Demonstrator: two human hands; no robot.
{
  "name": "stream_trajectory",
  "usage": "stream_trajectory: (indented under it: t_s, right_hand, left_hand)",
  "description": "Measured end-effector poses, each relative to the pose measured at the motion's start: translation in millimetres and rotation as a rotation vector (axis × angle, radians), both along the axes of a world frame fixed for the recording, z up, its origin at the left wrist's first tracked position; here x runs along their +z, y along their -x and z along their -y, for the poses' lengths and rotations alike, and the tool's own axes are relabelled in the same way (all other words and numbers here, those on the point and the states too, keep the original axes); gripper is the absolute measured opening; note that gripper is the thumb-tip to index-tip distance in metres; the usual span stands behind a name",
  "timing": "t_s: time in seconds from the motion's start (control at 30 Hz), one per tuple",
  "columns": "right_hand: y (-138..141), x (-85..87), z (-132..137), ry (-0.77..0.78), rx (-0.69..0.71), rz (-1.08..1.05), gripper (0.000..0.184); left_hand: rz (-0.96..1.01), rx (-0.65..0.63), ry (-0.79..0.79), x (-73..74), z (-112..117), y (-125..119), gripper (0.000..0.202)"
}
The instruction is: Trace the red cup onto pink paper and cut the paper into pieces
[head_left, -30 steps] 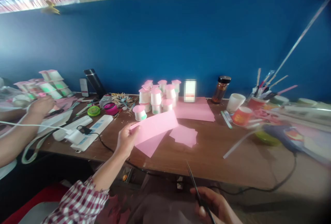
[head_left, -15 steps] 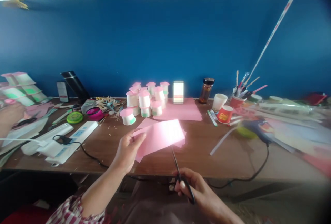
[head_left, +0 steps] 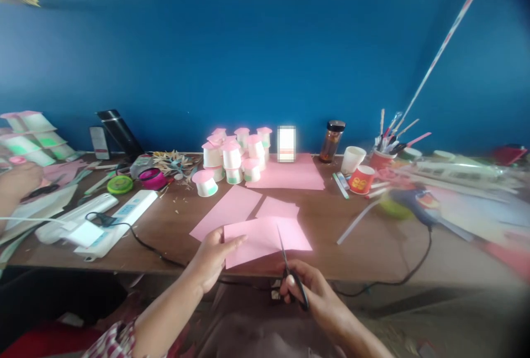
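Note:
My left hand [head_left: 213, 257] pinches the left end of a piece of pink paper [head_left: 253, 239], thumb on top, just above the table's front edge. In my right hand [head_left: 304, 286] is a pair of black-handled scissors [head_left: 298, 290], fingers through the handles. The blades point up and away from me and lie at the right part of the held paper; whether they cut into it I cannot tell. Behind it, more pink sheets [head_left: 232, 203] lie on the table. Beyond them stand several white paper cups with pink tops [head_left: 205, 183], some stacked.
A power strip [head_left: 118, 225] with cables lies left; a co-worker's hand [head_left: 19, 181] is at the far left. To the right are a red cup [head_left: 361, 180], a white cup [head_left: 353, 159], a bottle [head_left: 332, 142] and a glue gun [head_left: 414, 206] with its cord.
My left hand has lowered the pink paper toward me, uncovering the sheets behind it. The scissors have risen slightly, so their blades now meet the paper in view.

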State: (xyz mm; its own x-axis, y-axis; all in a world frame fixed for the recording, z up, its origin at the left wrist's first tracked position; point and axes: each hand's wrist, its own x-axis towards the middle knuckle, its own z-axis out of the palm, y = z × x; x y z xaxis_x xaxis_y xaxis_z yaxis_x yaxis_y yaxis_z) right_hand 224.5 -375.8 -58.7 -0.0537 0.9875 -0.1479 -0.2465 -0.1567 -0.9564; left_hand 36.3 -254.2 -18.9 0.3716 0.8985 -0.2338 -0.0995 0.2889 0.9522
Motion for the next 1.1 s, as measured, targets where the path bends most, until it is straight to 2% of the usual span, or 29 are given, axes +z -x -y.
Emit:
stream_trajectory:
  t_s: [0.13,0.23,0.6,0.97,1.1]
  right_hand:
    - [-1.2,-1.2,1.3,0.000,0.010,0.008,0.047]
    - [-1.8,-2.6,2.4,0.005,0.017,0.005,0.046]
    - [-3.4,2.3,2.5,0.027,-0.024,0.046,0.044]
    - [-2.9,-12.4,1.9,0.020,-0.056,0.141,0.039]
    - [-2.4,-3.9,2.1,0.005,-0.051,0.133,0.039]
  left_hand:
    - [-0.077,0.012,-0.136,-8.0,2.3,2.2,0.041]
    - [-0.101,0.030,-0.184,-8.8,4.8,2.1,0.039]
    - [-0.097,0.000,-0.172,-10.0,3.3,2.5,0.037]
    - [-0.052,-0.012,-0.143,-10.4,1.3,1.6,0.041]
    - [-0.041,-0.035,-0.129,-8.0,2.6,1.6,0.038]
